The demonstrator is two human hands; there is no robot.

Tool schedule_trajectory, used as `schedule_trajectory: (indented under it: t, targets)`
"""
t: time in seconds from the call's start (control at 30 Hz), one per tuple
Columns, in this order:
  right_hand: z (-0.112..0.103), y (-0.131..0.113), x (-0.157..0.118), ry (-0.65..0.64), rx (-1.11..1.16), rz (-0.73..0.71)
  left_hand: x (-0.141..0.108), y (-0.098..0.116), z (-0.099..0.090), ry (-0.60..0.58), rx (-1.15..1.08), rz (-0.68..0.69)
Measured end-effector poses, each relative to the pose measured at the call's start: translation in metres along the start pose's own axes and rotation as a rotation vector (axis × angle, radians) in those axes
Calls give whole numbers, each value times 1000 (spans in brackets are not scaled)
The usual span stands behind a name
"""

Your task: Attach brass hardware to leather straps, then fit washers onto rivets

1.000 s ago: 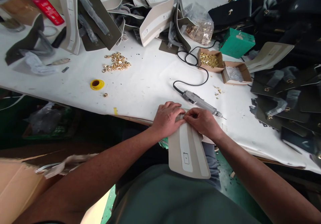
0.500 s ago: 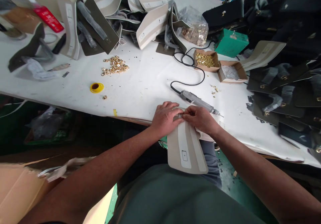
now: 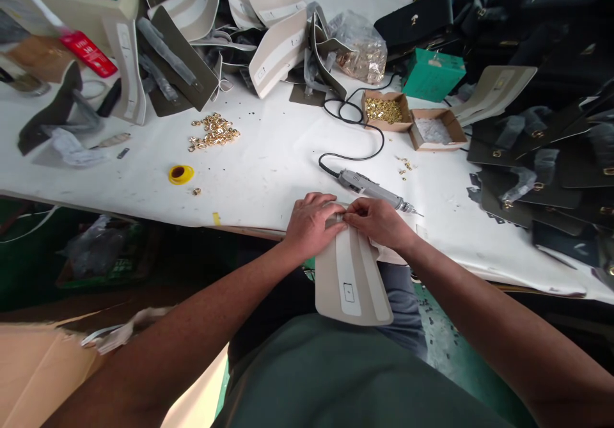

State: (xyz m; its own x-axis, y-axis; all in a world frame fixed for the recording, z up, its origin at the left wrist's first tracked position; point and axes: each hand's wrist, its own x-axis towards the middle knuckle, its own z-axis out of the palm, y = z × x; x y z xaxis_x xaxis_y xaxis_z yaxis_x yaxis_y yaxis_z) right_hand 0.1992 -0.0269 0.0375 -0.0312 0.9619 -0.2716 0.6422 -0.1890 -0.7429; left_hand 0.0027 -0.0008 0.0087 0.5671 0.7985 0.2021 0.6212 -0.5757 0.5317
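In the head view, I call the spot where the two hands meet the middle of my clock. The beige panel (image 3: 363, 281) is under them and runs down to 6 o'clock, out past the edge of the white table (image 3: 268, 153). It has a pale strip (image 3: 343, 261) with a small black box shape (image 3: 349, 292) drawn on it. The left hand (image 3: 309, 223) holds the panel, its fingers bent and close together, its thumb on top. The right hand (image 3: 377, 222) has its thumb and first finger pinched together at the strip's top end. I cannot tell what is in the pinch. Just beside that hand, at 2 o'clock, lies a grey electric screwdriver (image 3: 371, 189). Farther out, a cardboard box (image 3: 384, 126) of gold bits (image 3: 384, 110) sits at 1 o'clock. I see a pile of gold rings (image 3: 215, 132) at 10 o'clock, with a yellow roll (image 3: 185, 179) near it. Other panels (image 3: 275, 57) heap up at 11 o'clock.
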Motion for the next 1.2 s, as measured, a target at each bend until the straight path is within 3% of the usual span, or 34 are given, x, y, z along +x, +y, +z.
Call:
schedule_trajectory:
  t: [0.17, 0.23, 0.3, 0.37, 0.43, 0.53, 0.63, 0.77, 0.87, 1.03, 1.2]
  targets:
    - [-7, -1, -6, 40, 63, -37, 0, 1, 0, 5, -5, -5]
    - [-15, 2, -9, 196, -7, -96, 0, 0, 1, 17, -11, -6]
    - [-24, 11, -8, 397, -210, -173, -1, 0, 2, 22, -18, -2]
    - [-33, 24, -4, 490, -458, -211, -1, -1, 2, 20, -22, 4]
    - [-39, 37, 3, 423, -620, -200, -1, -2, 2, 16, -21, 3]
    - [-43, 49, 12, 308, -677, -207, -1, -2, 3, 18, -18, 0]
    - [-48, 44, 11, 293, -481, -213, -1, -3, 4, 25, -22, 6]
    - [-55, 14, -5, 239, 210, -208, -1, -3, 5, 28, -27, 15]
    - [-47, -16, -13, 344, 519, -290, -1, -4, 6, 36, -18, 16]
    - [-6, -49, -11, 605, 664, -307, -1, -3, 7, 41, -10, 13]
    - [22, -48, -5, 648, 616, -333, -1, -1, 5, 39, -15, -1]
